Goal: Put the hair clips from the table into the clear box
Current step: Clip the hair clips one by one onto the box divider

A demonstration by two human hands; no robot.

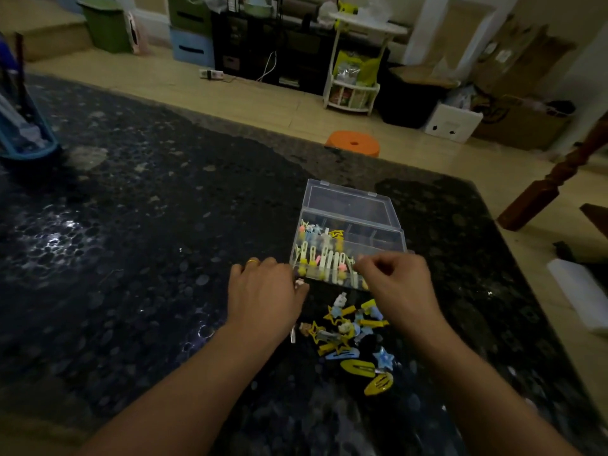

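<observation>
Both hands are hovering at the clear box (348,238) in mid-frame, the left hand (263,294) pinching one small clip (300,283), the right hand's (394,284) curled grip unreadable, while light, stiff, slippery hair clips (353,334) below are wanting pinching across their flat bodies.

Dim and grainy throughout; white glare on the glossy tabletop (62,238) at left; soft, bowed edges.

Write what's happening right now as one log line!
clear box: open, partly filled | clips pile: on table | left hand: beside box | right hand: fingers curled at box edge
</observation>
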